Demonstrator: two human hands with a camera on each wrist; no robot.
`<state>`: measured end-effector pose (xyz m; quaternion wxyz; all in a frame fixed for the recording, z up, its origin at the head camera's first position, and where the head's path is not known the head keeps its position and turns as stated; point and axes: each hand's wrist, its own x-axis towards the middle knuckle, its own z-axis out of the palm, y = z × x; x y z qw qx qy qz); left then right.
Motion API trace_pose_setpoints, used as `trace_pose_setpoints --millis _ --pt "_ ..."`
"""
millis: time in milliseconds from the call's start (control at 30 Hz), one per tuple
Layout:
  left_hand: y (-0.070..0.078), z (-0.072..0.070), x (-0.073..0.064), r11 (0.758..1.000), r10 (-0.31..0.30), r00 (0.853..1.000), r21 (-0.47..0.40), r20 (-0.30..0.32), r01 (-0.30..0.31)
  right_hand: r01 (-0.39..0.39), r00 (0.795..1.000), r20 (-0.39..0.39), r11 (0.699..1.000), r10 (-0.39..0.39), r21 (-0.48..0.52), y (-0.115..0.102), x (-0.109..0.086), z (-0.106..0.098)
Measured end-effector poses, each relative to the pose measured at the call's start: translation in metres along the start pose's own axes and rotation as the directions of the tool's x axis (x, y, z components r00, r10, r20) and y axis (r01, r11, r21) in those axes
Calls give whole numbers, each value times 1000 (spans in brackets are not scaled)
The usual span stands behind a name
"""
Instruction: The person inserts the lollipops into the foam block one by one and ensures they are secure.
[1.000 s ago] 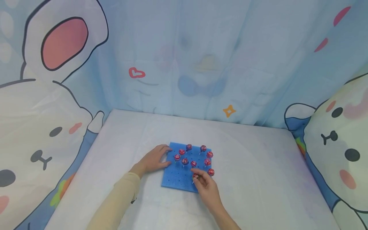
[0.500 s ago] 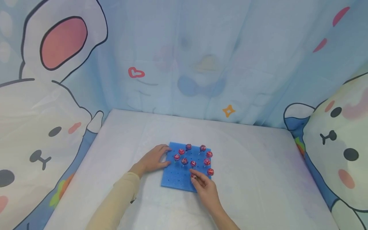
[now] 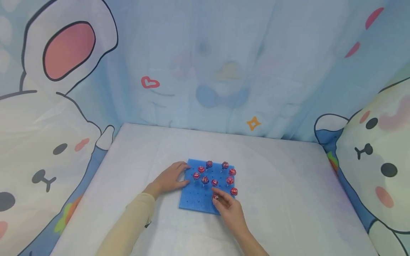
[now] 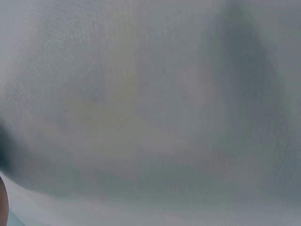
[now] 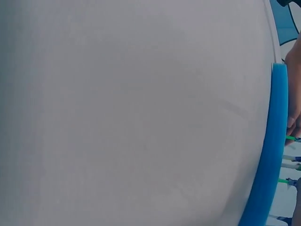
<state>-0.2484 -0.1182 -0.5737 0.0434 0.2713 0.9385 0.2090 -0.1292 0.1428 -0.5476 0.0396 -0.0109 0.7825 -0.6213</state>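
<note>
A blue foam board (image 3: 195, 205) with small holes lies on the table, and several lollipops in red and dark wrappers stand in it. My right hand (image 3: 232, 211) is over its front right part, pinching a lollipop (image 3: 216, 196) by the head between thumb and fingers. The lower stick of that lollipop is hidden. At the board's left edge, my left hand (image 3: 169, 179) touches it with extended thumb and fingers. The right wrist view catches the board's side edge (image 5: 275, 141) and a few sticks beyond it. Only a sliver of skin appears in the left wrist view.
Other lollipops stand close to the right hand, one (image 3: 214, 182) just behind it and another (image 3: 234, 191) to its right. A white cloth covers the table (image 3: 288, 199). Printed curtains (image 3: 179, 46) hang behind and at both sides.
The right hand and its lollipop have shifted slightly left over the board since the first frame. The left hand keeps its place. The head view has tilted a little.
</note>
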Motion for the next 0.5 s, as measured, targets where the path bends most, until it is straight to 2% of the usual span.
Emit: trace_pose_setpoints --millis 167,267,333,433,500 --pt "1 -1 -2 1000 -10 1000 -9 -8 10 35 999 -4 999 -35 -5 -12 -1 -8" --pt "3 -4 -3 999 -21 999 -49 -28 20 100 995 -10 995 -101 -13 -21 0 -18" --pt "3 -6 -4 996 -45 998 -84 -48 41 161 986 -42 986 -162 -35 -28 4 -28" --pt "0 -9 -4 992 -103 989 -89 -102 94 220 962 -122 958 -244 -184 -34 19 -50" --pt "-4 -11 -4 990 -130 979 -66 -157 121 212 945 -176 926 -276 -313 -33 36 -68"
